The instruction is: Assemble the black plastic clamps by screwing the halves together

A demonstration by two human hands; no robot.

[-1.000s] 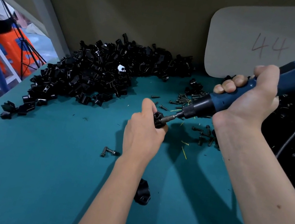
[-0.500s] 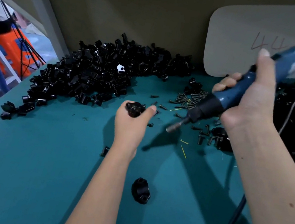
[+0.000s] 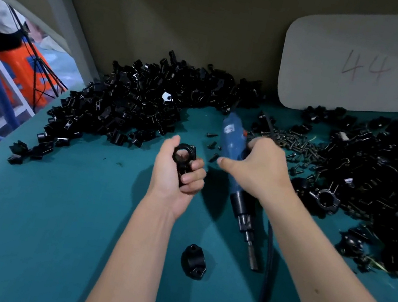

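Observation:
My left hand (image 3: 175, 173) grips a black plastic clamp (image 3: 183, 155), its round bore facing up, above the teal table. My right hand (image 3: 258, 169) holds a blue electric screwdriver (image 3: 233, 143) by its body, the black nose and bit (image 3: 252, 256) pointing down toward me and lying close to the table. A single black clamp half (image 3: 193, 261) lies on the table between my forearms. Loose black screws (image 3: 297, 144) are scattered behind my right hand.
A big heap of black clamp parts (image 3: 133, 110) fills the back left, another heap (image 3: 382, 188) the right side. An assembled clamp (image 3: 325, 199) lies at the right heap's edge. A white board marked 44 (image 3: 362, 65) leans on the back wall. The screwdriver's cord (image 3: 264, 282) runs toward me.
My right hand has swung the screwdriver from raised and pointing left to bit-down near the table. My left hand drew the clamp away from the bit and turned its bore upward.

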